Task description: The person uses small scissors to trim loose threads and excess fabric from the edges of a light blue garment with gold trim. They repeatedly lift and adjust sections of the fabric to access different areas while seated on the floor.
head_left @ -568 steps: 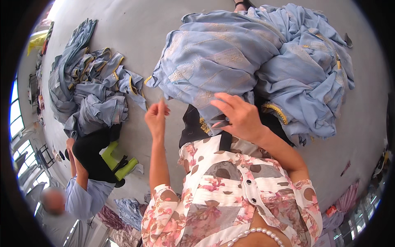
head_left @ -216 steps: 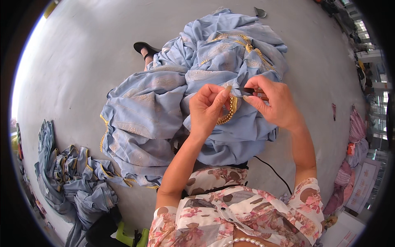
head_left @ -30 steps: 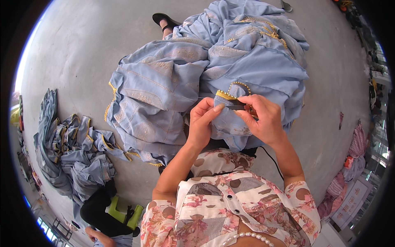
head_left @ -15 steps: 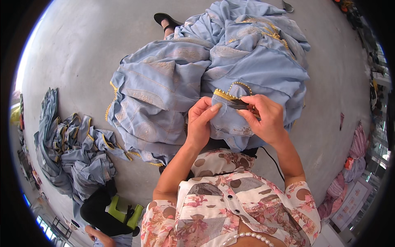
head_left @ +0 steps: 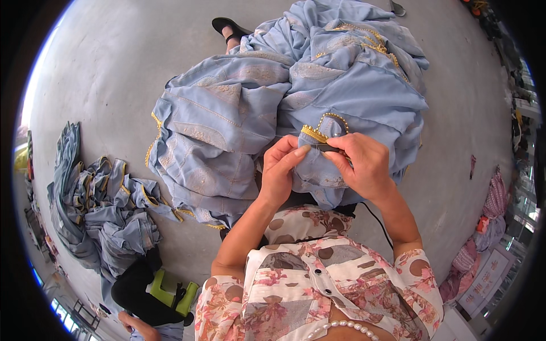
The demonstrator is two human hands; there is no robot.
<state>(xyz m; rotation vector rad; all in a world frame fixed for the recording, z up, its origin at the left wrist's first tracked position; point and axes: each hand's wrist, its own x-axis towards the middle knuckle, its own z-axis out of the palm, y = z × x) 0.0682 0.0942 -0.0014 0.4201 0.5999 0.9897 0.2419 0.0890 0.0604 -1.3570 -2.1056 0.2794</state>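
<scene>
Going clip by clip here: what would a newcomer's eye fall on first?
First, the big heap of light-blue embroidered cloth filling the upper centre. Next, the gold beaded trim between the left hand, which pinches the cloth, and the right hand, which holds a dark slim tool. At lower left, a lime-green object stands out.

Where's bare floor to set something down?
Bare grey floor at upper left, between the garment pile and the black shoe; also at right, between the blue cloth and the pink bundles. Crowded: between left hand and right hand, with gold trim and dark tool.
</scene>
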